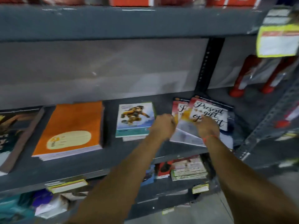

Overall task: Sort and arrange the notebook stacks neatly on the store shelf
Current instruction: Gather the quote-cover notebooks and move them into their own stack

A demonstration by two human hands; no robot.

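Observation:
On the grey shelf board [132, 152] lie several notebook stacks: a dark one at far left [14, 131], an orange one [72, 128], a cartoon-cover stack [135, 118], and at the right a fanned stack with "Present a gift" covers [208, 110]. My left hand [164, 125] grips the left edge of that fanned stack. On the top notebook's lower right part rests my right hand [207, 127], fingers closed on it. The top notebook sits tilted over the ones beneath.
A grey shelf [129, 21] above carries red boxes. A black slotted upright [208, 65] stands behind the right stack. Red-based items [246, 78] stand at the far right. A yellow-edged label [278, 41] hangs at upper right. Lower shelves hold more books [187, 168].

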